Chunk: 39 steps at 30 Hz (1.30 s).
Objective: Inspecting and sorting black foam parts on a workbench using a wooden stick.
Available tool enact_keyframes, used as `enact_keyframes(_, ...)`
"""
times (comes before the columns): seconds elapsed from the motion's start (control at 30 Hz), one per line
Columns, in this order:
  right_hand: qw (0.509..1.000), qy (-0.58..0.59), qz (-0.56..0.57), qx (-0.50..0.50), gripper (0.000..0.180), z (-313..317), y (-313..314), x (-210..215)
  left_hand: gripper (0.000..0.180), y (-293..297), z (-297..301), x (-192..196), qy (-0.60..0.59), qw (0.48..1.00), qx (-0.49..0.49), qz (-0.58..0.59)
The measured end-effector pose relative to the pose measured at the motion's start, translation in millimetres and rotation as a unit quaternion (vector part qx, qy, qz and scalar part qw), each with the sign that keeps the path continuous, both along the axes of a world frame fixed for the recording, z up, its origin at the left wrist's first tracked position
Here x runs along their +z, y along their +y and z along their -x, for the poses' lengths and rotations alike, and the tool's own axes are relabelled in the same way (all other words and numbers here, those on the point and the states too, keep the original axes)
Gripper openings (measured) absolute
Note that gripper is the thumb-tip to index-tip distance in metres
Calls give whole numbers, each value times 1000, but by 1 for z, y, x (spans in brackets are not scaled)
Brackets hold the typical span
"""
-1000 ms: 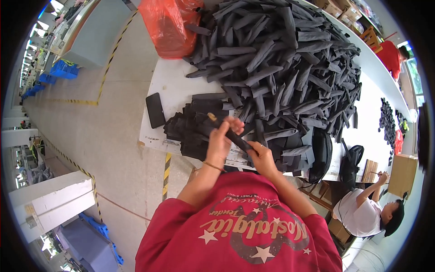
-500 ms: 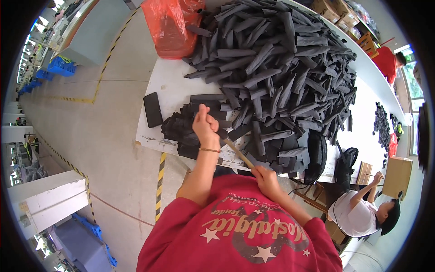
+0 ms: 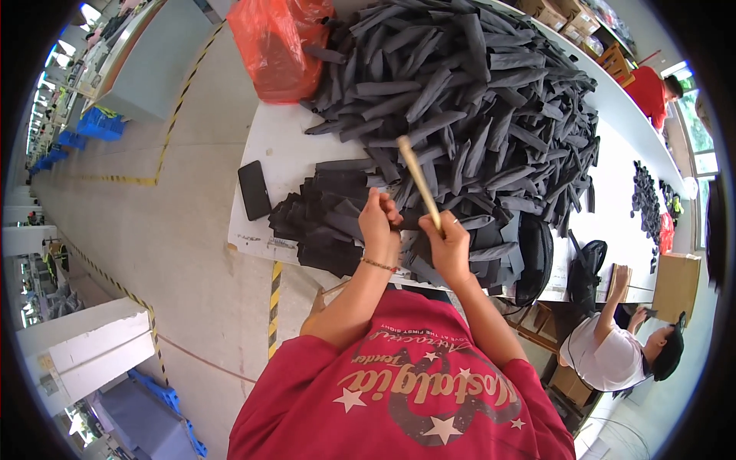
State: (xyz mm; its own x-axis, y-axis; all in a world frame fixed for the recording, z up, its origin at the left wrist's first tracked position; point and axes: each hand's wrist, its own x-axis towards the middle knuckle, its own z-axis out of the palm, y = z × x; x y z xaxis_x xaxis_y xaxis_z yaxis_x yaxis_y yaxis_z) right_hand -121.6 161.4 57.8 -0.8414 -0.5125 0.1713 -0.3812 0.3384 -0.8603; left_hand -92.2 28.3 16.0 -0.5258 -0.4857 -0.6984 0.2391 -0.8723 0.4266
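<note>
Right hand [image 3: 450, 249]: closed around the lower end of one pale, slender stick [image 3: 418, 178], which points away from the body. Left hand [image 3: 377, 221]: beside it, fingers curled; contents, if any, cannot be told. Dark cloth pieces [image 3: 318, 215]: stacked left of that hand on a white table [image 3: 270, 142]. Black phone [image 3: 254, 190]: one, farther left. Grey cloth tubes [image 3: 460, 115]: large heap, beyond. Red plastic bag [image 3: 280, 54]: one, heap's left.

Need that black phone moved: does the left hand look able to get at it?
Probably yes: the black phone lies uncovered on the white table, and the left hand could likely pass over the dark fabric pieces between them.
</note>
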Motion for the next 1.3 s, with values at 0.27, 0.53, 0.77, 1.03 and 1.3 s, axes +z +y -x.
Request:
enact_keyframes(0.27, 940, -327, 69, -70, 13, 7, 20, -17, 38, 6, -15, -12, 16, 972, -229, -50)
enact_keyframes(0.53, 953, -301, 21, -36, 11, 18, 32, -25, 44, 28, -16, -16, 109, 782, -477, 385)
enact_keyframes(0.77, 967, -194, 84, -144, 11, 14, 22, -20, 31, 22, -15, -12, 99, 808, -509, 281)
enact_keyframes(1.03, 983, -137, 36, -118, 16, 27, 29, -20, 29, 28, -18, -11, 100, 757, -553, 333)
enact_keyframes(1.3, 958, 124, 41, -253, 17, 99, 33, 8, 32, 44, -43, 27, 104, 802, -480, 339)
